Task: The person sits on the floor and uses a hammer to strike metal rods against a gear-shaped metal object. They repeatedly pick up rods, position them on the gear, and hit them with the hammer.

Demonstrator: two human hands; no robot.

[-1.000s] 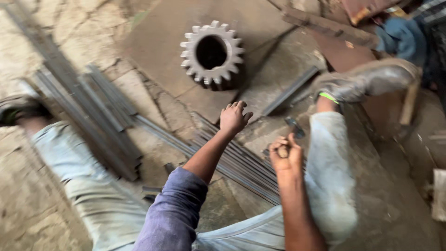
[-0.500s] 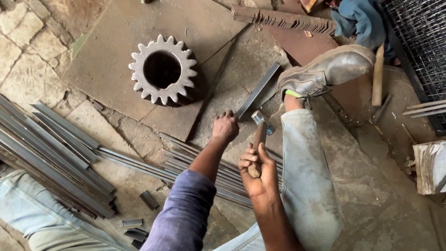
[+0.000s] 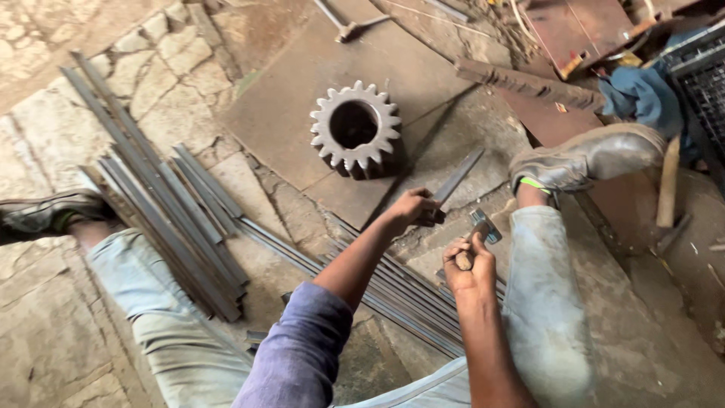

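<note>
The left hand [image 3: 410,208] is closed around the near end of a flat bar [image 3: 453,181], which slants up and away across the ground toward the right shoe [image 3: 585,159]. The gripped end of the bar is hidden under the fingers. The right hand [image 3: 470,264] is clenched on the wooden handle of a hammer [image 3: 482,227]; most of the handle is covered by the fist, and only the small metal head shows, tilted above the knuckles and just beside the right trouser leg. Hammer head and bar are apart; the head sits near the held end of the bar.

Beneath both forearms lies a bundle of rods [image 3: 400,291], partly hidden by the arms and the right leg, so its far end cannot be traced. A second stack of strips [image 3: 162,208] lies to the left, its lower end running under the left leg.

A large gear [image 3: 356,130] sits flat on a rusty plate [image 3: 287,113], well apart from both hands. The left shoe [image 3: 45,211] is cut off at the frame edge. At upper right, blue cloth [image 3: 642,94] and a dark mesh crate [image 3: 698,83] are only partly in view. A wooden handle [image 3: 668,185] lies past the right shoe; what it belongs to is unclear.
</note>
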